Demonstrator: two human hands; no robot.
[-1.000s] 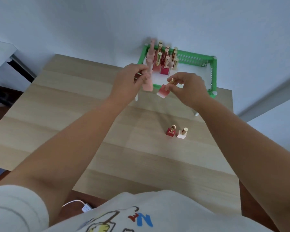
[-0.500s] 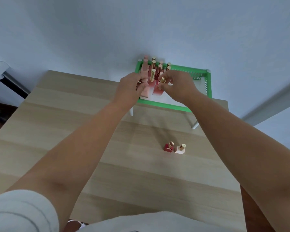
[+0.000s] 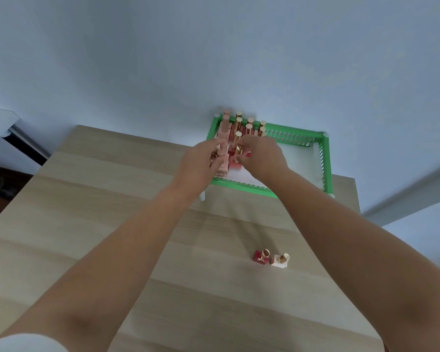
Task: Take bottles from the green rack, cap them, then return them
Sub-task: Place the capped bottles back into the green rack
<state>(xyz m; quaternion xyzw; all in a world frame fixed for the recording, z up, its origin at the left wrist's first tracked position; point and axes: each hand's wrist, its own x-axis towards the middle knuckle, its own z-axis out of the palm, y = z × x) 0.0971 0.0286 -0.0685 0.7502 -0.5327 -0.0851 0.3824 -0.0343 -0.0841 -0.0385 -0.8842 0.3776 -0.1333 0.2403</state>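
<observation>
The green rack (image 3: 325,158) stands at the table's far edge against the wall. Several small pink and red bottles with gold caps (image 3: 249,127) cluster in its left half. My left hand (image 3: 201,161) is inside the rack's front left corner, fingers closed around a pale pink bottle (image 3: 222,165) that stands on the rack floor. My right hand (image 3: 262,154) is beside it, fingers pinched on the gold cap of a red-pink bottle (image 3: 235,161), also set down in the rack. A red bottle (image 3: 261,257) and a white bottle (image 3: 280,261) stand together on the table, nearer me.
The wooden table (image 3: 112,224) stretches toward me, its right edge near the rack's right legs. The rack's right half shows a bare white floor (image 3: 300,161). A white and dark piece of furniture (image 3: 8,138) sits off the table's left side.
Both hands moved forward from above the table's front of the rack into the rack, carrying the pale pink and red-pink bottles and lowering them next to the other bottles.
</observation>
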